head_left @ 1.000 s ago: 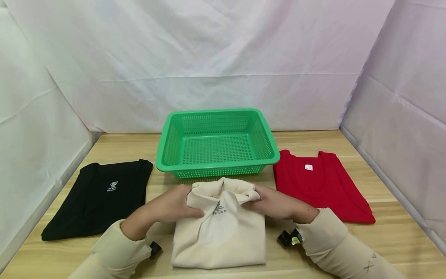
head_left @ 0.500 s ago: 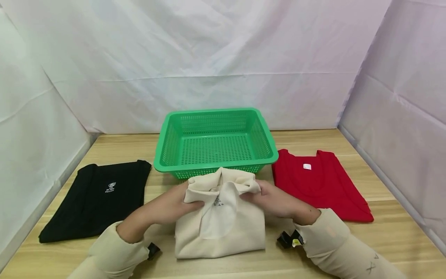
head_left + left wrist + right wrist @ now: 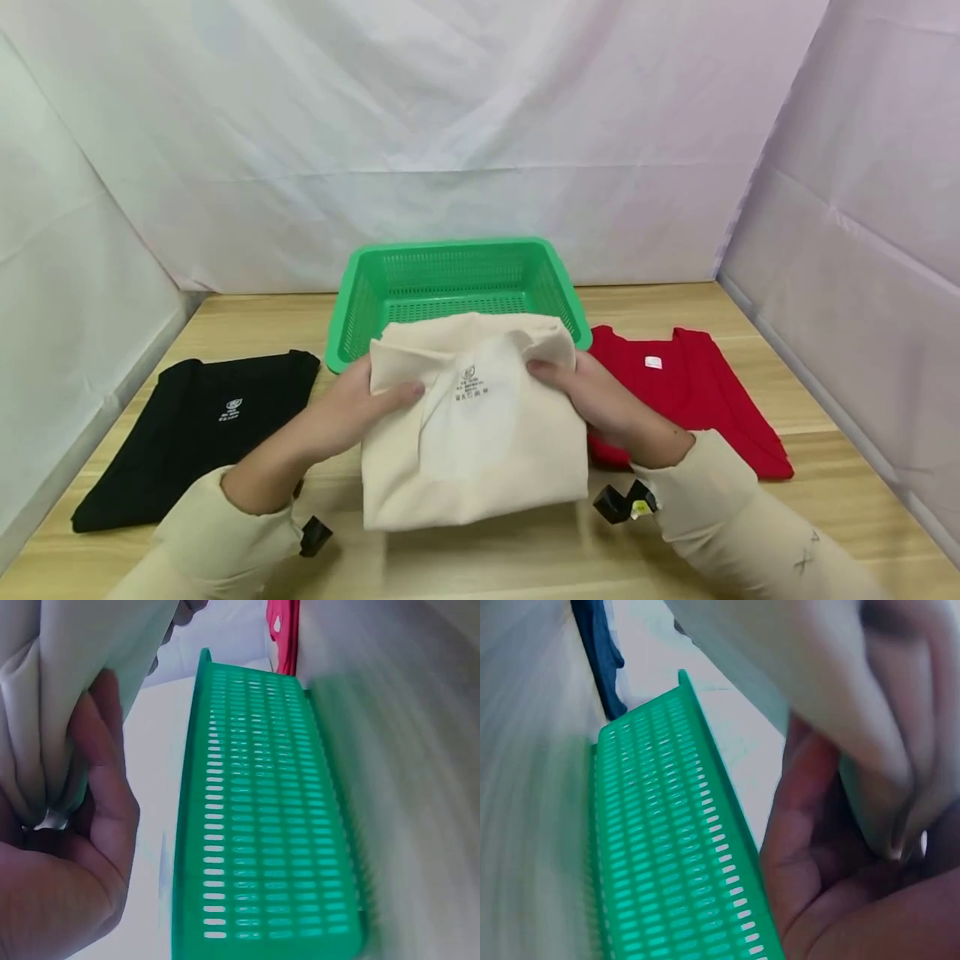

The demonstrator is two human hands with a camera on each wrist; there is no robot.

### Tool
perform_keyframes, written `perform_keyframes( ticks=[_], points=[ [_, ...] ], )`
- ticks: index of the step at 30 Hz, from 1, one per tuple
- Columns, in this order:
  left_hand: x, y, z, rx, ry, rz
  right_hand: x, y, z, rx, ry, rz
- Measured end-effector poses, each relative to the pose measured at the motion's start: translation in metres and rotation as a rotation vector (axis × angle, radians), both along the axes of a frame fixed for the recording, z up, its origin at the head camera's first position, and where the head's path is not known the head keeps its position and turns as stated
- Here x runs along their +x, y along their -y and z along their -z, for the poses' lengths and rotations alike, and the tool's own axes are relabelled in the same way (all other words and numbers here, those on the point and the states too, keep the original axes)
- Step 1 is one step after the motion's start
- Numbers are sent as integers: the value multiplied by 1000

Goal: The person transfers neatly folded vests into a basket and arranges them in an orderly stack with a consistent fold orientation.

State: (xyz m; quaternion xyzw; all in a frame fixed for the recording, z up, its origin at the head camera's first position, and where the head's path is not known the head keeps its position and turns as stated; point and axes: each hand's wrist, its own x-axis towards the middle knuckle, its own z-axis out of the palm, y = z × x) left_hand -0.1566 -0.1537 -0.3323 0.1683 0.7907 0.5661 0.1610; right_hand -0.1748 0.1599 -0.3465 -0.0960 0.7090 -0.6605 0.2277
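Note:
A folded beige garment [image 3: 495, 458] with a small dark print near its neckline hangs above the table, between both hands. The left hand [image 3: 352, 412] grips its left upper side, thumb on the front and fingers curled behind. On the opposite side the right hand [image 3: 592, 396] grips it in the same manner. Both wrist views show fingers [image 3: 101, 765] bent around the bunched cloth. Just beyond the garment stands a green plastic basket [image 3: 341, 333], its near rim partly covered by the cloth in the head view.
A folded black garment [image 3: 202, 433] with a white print lies on the wooden table [image 3: 262, 312] at the left. At the right lies a folded red garment [image 3: 675, 392] with a white label. White cloth walls [image 3: 450, 125] enclose the back and sides.
Both hands have lifted the beige garment off the table and carried it forward. Its upper edge now overlaps the near part of the basket in the head view.

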Motion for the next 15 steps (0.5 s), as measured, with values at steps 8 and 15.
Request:
perform_keyframes(
  ticks=[8,15],
  points=[
    [-21,-1,-17,81,46,-59,-14,5,-21,22,-22,72],
    [-49,-3,-24,148,123,-133,-40,7,-39,85,-77,105]
  ],
)
